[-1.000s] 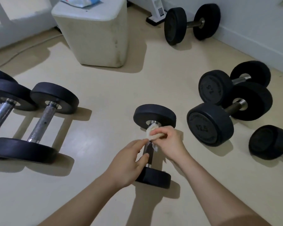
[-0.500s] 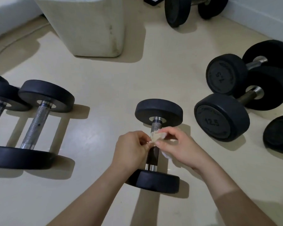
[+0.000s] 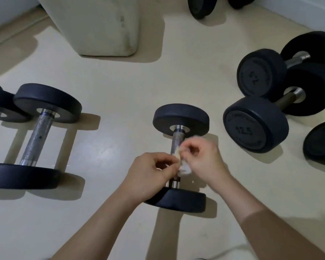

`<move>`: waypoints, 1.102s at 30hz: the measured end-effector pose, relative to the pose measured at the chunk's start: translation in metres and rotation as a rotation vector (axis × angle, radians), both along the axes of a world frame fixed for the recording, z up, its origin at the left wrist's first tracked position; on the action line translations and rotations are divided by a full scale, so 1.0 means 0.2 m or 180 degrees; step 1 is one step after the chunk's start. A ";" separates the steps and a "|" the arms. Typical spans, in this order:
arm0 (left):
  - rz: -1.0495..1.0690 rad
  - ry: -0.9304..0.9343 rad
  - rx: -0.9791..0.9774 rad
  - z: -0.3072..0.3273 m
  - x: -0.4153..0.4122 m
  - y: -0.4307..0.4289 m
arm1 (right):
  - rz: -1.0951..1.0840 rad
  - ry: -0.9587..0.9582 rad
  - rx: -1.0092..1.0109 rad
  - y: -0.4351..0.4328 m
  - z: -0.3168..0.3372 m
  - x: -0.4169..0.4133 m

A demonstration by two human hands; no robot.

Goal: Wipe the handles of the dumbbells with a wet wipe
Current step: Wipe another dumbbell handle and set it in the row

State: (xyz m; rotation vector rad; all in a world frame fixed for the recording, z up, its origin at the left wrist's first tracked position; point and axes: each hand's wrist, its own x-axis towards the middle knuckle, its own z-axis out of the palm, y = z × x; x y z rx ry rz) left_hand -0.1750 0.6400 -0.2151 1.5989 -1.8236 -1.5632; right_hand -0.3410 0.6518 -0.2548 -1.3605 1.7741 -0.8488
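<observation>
Directly beneath the fingers of both hands, a small dumbbell [image 3: 180,117] lies on the cream floor [image 3: 120,87]. Its handle [image 3: 177,141] runs straight away from the person, with one black plate beyond the fingertips and the other just short of the wrists.

The left hand [image 3: 154,171] and right hand [image 3: 201,158] meet over the middle of the handle. The fingers of each are curled and pinch a crumpled white wet wipe [image 3: 184,167] between them, though the right hand is blurred. It sits a little farther along the handle than the left. Bare knurled metal shows beyond the fingers, and a short chrome stretch shows on their near side, so any wiping stroke would likely travel along that near-to-far line.

Well to the right of the fingers, a larger dumbbell [image 3: 255,124] has "12.5" moulded on its end. Behind it, a second dumbbell [image 3: 261,74] reads "7.5", turned sideways. Lettering around their rims is too blurred to read.
</observation>
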 end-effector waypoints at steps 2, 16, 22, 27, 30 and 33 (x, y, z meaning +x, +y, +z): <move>-0.0331 -0.0137 0.0010 0.02 0.03 0.01 | -0.0147 0.0317 -0.0386 -0.08 -0.01 0.01; -0.1162 -0.1020 -0.1257 0.04 0.12 0.13 | 0.0115 0.0436 -0.0779 -0.07 -0.04 0.00; -0.0847 -0.0590 -0.0886 0.10 0.12 0.11 | 0.0725 0.0287 -0.0381 0.10 0.00 0.03; -0.0631 -0.0490 -0.0752 0.08 0.11 0.13 | 0.0177 0.0584 -0.0857 -0.13 -0.03 -0.02; -0.0546 -0.0511 -0.0735 0.09 0.11 0.13 | 0.0529 0.0486 -0.0659 0.02 -0.04 0.02; -0.0426 -0.0405 -0.0609 0.09 0.10 0.13 | 0.0972 0.0461 -0.0481 0.07 0.00 0.02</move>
